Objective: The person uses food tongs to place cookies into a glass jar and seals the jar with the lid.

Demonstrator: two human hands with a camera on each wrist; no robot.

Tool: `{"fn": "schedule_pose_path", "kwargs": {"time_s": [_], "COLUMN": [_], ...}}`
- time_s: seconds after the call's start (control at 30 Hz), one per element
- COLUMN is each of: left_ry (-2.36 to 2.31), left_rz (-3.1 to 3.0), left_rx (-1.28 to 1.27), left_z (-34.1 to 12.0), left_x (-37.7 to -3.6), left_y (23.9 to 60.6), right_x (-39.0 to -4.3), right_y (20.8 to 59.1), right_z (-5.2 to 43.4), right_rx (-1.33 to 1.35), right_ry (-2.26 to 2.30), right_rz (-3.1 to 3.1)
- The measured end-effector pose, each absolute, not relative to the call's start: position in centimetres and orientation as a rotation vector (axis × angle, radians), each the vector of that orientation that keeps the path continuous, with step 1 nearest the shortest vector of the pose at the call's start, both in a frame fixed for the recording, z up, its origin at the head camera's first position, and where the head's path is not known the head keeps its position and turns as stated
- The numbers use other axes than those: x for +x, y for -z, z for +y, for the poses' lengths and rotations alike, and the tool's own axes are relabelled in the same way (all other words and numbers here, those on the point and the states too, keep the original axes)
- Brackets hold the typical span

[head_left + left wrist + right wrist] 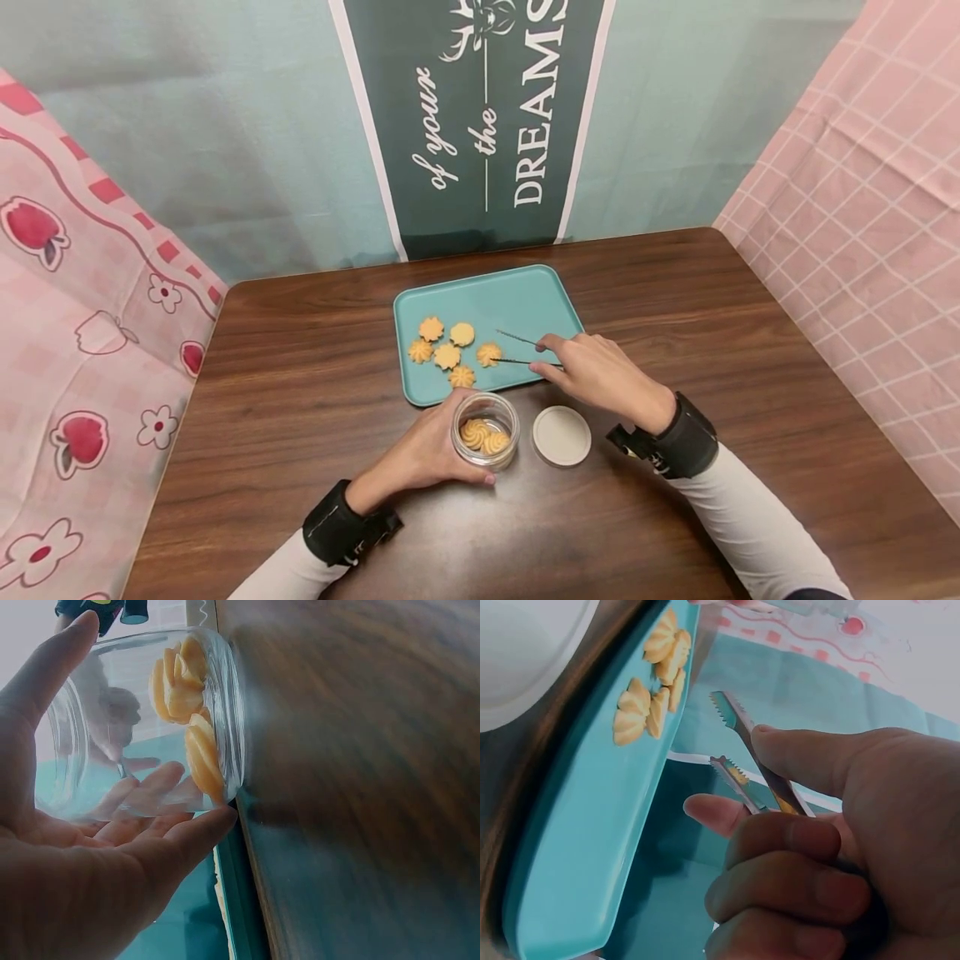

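Observation:
My left hand (431,454) grips a clear glass jar (513,425) round its side. The jar's mouth is uncovered, and swirled cookies (475,434) lie at its bottom, also visible through the glass in the left wrist view. My right hand (600,375) holds metal tongs (771,776) with serrated tips, their two arms spread apart. These arms reach over the teal tray (525,304). In the head view, one tip overlaps the rightmost cookie (489,352); whether it touches I cannot tell. Several more cookies (447,357) lie in the tray's left part.
A round white lid (562,436) lies on the brown wooden table (300,358), just right of the jar. Behind the table hangs a teal curtain (262,167) with lettering on its dark panel. Pink cloths (862,183) flank both sides.

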State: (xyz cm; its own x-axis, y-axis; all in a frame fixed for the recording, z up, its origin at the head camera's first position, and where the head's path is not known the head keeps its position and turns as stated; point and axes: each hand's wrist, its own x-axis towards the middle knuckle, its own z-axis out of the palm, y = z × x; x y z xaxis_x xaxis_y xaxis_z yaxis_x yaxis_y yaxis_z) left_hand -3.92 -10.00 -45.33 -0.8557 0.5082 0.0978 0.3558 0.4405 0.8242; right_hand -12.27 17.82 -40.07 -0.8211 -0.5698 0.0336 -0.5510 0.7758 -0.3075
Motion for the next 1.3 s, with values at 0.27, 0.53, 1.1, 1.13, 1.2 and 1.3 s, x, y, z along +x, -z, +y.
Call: {"fn": "schedule_pose_path", "kwargs": {"time_s": [0.27, 0.53, 1.1, 1.13, 1.2, 1.3], "left_ry": [-1.369, -1.344, -1.331, -1.330, -1.333, -1.332], "left_rz": [2.539, 2.533, 2.562, 2.565, 2.566, 2.569], "left_rx": [0.762, 0.769, 0.748, 0.748, 0.749, 0.762], "left_z": [-10.1, -10.1, -10.1, -10.0, -10.0, -9.9], "left_x": [-3.9, -3.7, -4.3, -4.4, -4.4, -4.5], "left_y": [45.3, 45.8, 45.7, 45.7, 45.7, 45.7], "right_x": [-12.5, -12.2, -13.4, -13.4, -13.5, -13.6], "right_y": [40.9, 42.2, 42.6, 42.5, 42.3, 42.1], "right_z": [17.2, 17.0, 16.5, 16.5, 16.5, 16.6], "right_rx": [-0.859, -0.851, -0.912, -0.911, -0.903, -0.891], "right_ry": [0.479, 0.489, 0.508, 0.510, 0.510, 0.502], "right_rz": [2.878, 2.839, 2.852, 2.855, 2.865, 2.875]}}
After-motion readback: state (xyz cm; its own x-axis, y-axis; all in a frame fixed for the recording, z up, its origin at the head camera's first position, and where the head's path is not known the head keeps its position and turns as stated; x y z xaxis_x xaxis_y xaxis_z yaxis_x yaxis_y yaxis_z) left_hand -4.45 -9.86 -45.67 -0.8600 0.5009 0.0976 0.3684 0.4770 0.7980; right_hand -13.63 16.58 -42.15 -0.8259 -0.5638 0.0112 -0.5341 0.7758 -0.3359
